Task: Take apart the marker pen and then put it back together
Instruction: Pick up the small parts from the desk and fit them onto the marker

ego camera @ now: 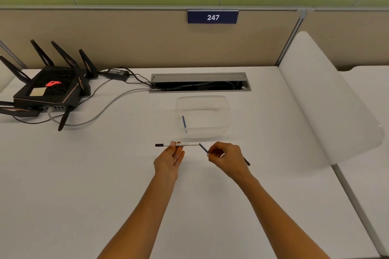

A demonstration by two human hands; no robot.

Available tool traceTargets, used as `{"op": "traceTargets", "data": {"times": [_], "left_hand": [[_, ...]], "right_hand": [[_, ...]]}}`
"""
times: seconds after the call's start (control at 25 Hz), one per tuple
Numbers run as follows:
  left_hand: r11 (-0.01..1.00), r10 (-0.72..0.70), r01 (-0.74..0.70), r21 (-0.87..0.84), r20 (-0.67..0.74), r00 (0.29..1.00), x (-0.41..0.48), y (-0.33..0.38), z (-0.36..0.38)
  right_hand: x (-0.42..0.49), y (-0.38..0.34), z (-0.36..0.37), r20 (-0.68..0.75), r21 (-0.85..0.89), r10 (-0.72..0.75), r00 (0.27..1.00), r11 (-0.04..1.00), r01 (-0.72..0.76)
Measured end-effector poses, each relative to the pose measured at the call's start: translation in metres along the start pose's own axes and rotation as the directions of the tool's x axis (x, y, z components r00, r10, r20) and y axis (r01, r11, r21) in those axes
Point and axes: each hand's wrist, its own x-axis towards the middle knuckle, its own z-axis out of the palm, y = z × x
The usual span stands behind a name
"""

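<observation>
My left hand (169, 160) pinches a white marker barrel (189, 144) held level above the table, its black tip (159, 145) pointing left. My right hand (227, 159) grips a thin dark ink rod (203, 148); the rod's upper end meets the barrel's open right end, and its lower end (246, 161) sticks out behind the hand. A thin blue stick (184, 123) lies inside a clear plastic tub (223, 111) just beyond my hands.
A black router (48, 88) with antennas and cables sits at the far left. A cable hatch (200, 83) is sunk into the desk behind the tub. A white curved divider (328, 107) stands on the right.
</observation>
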Motion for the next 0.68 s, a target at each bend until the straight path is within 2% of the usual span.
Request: {"op": "traceTargets", "data": {"times": [0.68], "left_hand": [[0.999,0.009,-0.009,0.036,-0.003,1.000,0.003,0.001,-0.006]], "right_hand": [[0.011,-0.014,-0.015,0.076,-0.241,-0.093,0.993,0.964,0.109]]}}
